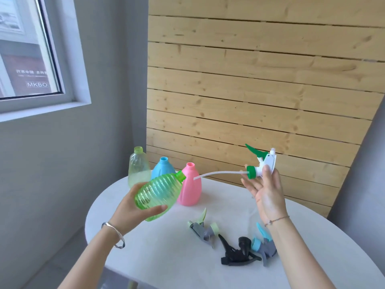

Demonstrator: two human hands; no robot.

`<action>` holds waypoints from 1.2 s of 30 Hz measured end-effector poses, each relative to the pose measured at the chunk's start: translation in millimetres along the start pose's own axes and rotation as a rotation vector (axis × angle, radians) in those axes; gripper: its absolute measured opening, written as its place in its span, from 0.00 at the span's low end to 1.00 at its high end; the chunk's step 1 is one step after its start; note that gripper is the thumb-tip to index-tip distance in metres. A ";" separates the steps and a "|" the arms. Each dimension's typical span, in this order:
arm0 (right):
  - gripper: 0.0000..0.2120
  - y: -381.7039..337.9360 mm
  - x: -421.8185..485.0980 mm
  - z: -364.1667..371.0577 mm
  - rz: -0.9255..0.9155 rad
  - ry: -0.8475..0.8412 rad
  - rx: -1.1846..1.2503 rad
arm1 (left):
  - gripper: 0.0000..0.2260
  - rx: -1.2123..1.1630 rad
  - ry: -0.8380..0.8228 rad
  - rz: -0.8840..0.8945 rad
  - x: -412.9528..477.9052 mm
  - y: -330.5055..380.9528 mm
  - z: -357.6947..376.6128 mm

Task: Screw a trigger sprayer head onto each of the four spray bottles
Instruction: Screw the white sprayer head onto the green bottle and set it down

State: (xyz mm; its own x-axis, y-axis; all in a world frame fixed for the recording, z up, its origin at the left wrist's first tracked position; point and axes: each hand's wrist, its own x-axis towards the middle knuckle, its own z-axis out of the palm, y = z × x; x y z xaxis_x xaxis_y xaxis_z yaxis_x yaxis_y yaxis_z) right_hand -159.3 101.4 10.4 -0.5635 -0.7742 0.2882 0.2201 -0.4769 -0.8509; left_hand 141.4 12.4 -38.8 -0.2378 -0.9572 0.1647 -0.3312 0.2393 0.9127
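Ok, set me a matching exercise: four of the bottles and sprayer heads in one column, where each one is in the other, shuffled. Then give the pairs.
Things:
1. green ribbed bottle
2. pink bottle
3. green-and-white sprayer head
4. black sprayer head

Places:
A. lying on the table
B. gripped in the left hand, tilted
C. standing upright on the table
D. held up in the right hand

Pairs: 1-B, 2-C, 3-D, 4-A.
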 end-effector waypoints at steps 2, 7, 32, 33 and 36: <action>0.12 2.6 0.3 3.9 -0.011 0.005 0.014 | 0.30 0.011 -0.013 0.011 1.1 -0.6 1.8; 0.11 6.9 -2.0 17.1 -0.039 0.043 -0.013 | 0.32 0.028 -0.060 0.041 1.2 4.0 9.7; 0.17 34.5 -20.0 28.4 0.130 -0.250 -0.229 | 0.36 -0.449 -0.412 -0.111 -9.6 22.9 48.8; 0.17 34.7 -19.4 28.2 0.131 -0.261 -0.238 | 0.36 -0.453 -0.427 -0.097 -8.9 22.3 49.4; 0.16 38.6 -20.2 30.1 0.118 -0.274 -0.266 | 0.29 -0.572 -0.497 -0.242 -11.3 26.6 46.8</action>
State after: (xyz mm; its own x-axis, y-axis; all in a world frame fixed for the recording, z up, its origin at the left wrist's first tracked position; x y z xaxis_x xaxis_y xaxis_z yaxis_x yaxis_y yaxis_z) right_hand -115.5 86.1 -15.0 -0.3055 -0.9167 0.2575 0.0366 -0.2816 -0.9588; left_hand 92.5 37.3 -33.9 -0.6433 -0.7552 -0.1256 0.0627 -0.2154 0.9745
